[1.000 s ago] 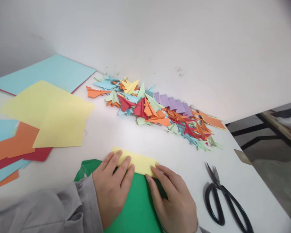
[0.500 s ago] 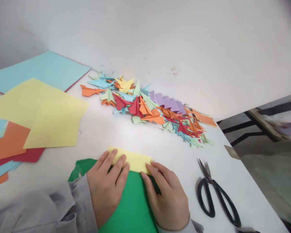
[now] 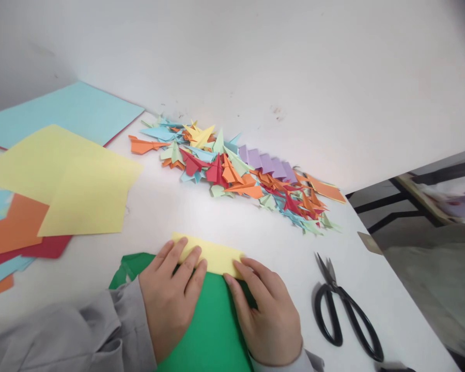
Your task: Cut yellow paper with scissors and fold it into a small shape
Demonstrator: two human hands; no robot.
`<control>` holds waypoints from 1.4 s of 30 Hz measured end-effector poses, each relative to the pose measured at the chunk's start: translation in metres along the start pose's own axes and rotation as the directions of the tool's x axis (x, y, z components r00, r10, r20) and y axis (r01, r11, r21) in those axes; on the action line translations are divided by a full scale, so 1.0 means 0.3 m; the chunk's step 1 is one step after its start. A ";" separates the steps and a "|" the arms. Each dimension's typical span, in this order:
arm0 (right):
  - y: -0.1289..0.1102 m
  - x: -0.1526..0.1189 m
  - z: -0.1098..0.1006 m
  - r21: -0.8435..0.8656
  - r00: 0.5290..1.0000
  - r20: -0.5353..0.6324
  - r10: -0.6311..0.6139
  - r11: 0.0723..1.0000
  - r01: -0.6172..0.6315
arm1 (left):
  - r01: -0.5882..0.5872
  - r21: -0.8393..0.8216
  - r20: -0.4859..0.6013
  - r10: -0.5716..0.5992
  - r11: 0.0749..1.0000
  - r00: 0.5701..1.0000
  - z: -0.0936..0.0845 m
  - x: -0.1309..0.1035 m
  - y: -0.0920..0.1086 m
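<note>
A narrow folded strip of yellow paper [image 3: 216, 256] lies along the far edge of a green sheet [image 3: 207, 325]. My left hand [image 3: 171, 294] rests on the left part of the strip, its fingers stretched out and pressing down from above. At the right end, my right hand [image 3: 269, 310] grips the strip between thumb and fingertips. The parts of the paper under my fingers are hidden. To the right of my right hand lie black-handled scissors [image 3: 335, 289], their blades slightly apart and pointing away from me.
A long heap of small folded paper planes [image 3: 232, 170] runs along the wall, with purple folded pieces [image 3: 267, 163] behind. Yellow sheets [image 3: 89, 196], a large light-blue sheet [image 3: 65, 111] and orange paper [image 3: 23, 225] lie at left. The table edge [image 3: 411, 305] slopes down on the right.
</note>
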State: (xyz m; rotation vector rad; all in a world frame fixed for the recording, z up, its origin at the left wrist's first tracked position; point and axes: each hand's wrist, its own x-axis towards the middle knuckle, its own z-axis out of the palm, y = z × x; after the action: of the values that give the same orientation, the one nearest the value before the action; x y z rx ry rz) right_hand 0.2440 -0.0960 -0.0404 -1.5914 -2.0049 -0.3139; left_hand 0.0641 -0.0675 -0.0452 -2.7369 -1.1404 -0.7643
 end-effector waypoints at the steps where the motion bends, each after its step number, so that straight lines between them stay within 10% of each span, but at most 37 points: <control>1: -0.001 0.000 -0.001 0.002 1.000 0.003 -0.002 1.000 0.002 | -0.001 -0.001 0.003 0.001 1.000 1.000 0.000 0.000 0.000; 42: -0.027 0.016 -0.014 -0.248 0.972 0.152 -0.179 0.945 0.213 | 0.078 -0.019 0.049 -0.077 0.997 0.996 -0.011 0.001 0.020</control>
State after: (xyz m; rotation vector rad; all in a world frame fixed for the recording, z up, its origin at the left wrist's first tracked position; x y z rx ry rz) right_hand 0.2369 -0.0964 -0.0332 -1.6033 -2.3065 -0.5901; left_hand 0.0672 -0.0724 -0.0416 -2.7570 -1.2618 -0.7274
